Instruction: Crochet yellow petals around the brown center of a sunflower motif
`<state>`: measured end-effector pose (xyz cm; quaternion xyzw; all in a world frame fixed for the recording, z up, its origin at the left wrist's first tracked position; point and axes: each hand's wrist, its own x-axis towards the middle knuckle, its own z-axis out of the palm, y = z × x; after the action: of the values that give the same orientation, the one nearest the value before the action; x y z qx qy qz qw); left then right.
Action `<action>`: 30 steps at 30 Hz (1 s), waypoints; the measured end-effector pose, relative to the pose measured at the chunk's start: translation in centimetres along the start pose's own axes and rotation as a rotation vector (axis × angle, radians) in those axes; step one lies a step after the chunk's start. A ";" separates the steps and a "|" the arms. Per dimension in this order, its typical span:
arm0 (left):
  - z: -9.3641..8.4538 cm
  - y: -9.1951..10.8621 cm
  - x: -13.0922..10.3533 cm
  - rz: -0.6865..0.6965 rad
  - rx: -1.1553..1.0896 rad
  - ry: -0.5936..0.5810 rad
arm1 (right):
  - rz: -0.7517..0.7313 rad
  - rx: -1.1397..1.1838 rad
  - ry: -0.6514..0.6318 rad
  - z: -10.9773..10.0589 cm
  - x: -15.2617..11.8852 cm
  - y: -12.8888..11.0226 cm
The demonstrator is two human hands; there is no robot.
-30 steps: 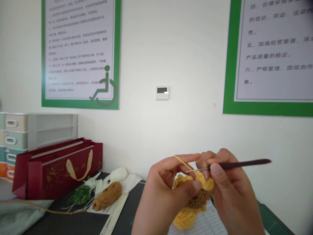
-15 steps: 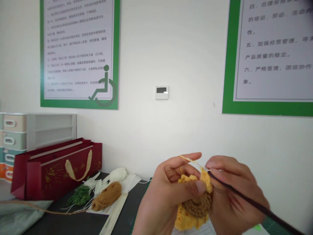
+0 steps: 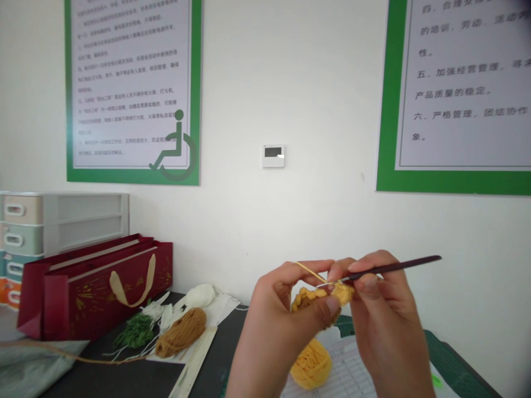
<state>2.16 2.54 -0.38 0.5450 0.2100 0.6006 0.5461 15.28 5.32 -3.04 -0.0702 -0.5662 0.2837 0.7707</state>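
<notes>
Between thumb and fingers, my left hand [image 3: 286,309] pinches a yellow and brown crochet piece [image 3: 305,297], with a strand of yellow yarn [image 3: 309,271] running over its raised index finger. My right hand [image 3: 385,304] grips a crochet hook [image 3: 398,265] with a dark handle, its thin metal tip pointing left at the piece's upper edge. The right fingertips are close to the left index finger. Much of the piece is hidden behind my left thumb. Below the hands, a yellow yarn ball [image 3: 311,365] rests on a printed sheet [image 3: 348,359].
A brown yarn skein [image 3: 182,331], green yarn [image 3: 135,330] and white yarn [image 3: 200,296] lie on the dark table at left. Behind them stand dark red gift bags [image 3: 99,287] and a drawer unit [image 3: 83,215]. A green cutting mat [image 3: 452,359] lies at right.
The hook has swung from sloping down right to nearly level, its handle end now raised. My right hand has turned and the crochet piece has tilted, uncovering the yellow yarn ball.
</notes>
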 end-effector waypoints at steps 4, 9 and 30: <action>0.2 -0.2 0.2 -0.016 -0.099 0.030 | 0.015 0.017 0.037 -0.3 0.2 -0.3; -0.2 -0.1 0.4 -0.015 -0.077 -0.023 | 0.043 -0.032 0.026 -1.0 0.5 -0.7; -0.6 0.6 0.1 -0.079 -0.044 -0.060 | -0.062 -0.161 -0.269 -3.9 1.5 -1.4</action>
<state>1.39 2.70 -0.05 0.5419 0.2019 0.5663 0.5872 19.60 5.77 -2.59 -0.0757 -0.6870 0.2202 0.6883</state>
